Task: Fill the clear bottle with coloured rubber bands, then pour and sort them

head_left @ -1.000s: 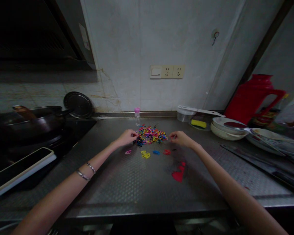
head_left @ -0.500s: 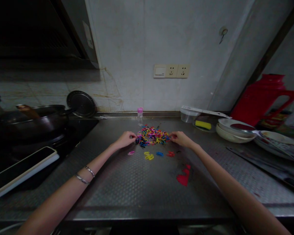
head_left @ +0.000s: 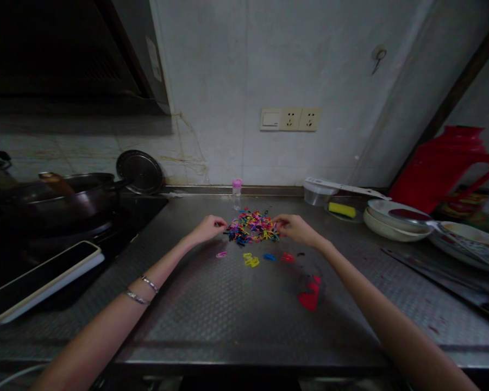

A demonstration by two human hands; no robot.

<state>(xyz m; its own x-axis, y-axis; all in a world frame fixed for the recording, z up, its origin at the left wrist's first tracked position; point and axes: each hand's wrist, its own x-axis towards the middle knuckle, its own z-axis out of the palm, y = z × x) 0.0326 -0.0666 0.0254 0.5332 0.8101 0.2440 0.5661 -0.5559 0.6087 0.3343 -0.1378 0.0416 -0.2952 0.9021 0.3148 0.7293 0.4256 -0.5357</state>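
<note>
A loose heap of small coloured rubber bands (head_left: 253,226) lies on the steel counter. My left hand (head_left: 207,229) touches its left edge, the thumb and fingertips drawn together. At the right edge is my right hand (head_left: 296,228), its fingertips curled in among the bands. Whatever either hand pinches is too small to name. Nearer to me, sorted by colour, lie pink bands (head_left: 221,254), yellow bands (head_left: 251,260), blue bands (head_left: 269,257), red bands (head_left: 287,257) and a small black piece (head_left: 300,254).
Behind the heap stands a small clear bottle with a pink cap (head_left: 237,187). A clear bag with red print (head_left: 308,298) lies at front right. Bowls (head_left: 395,227), a yellow sponge (head_left: 342,210) and a red jug (head_left: 442,163) are right; a pan (head_left: 81,198) and a phone (head_left: 44,279) left.
My right hand has shifted slightly left, its fingers reaching further into the heap's right edge. The left hand stays at the left edge. The whole view has swung a little.
</note>
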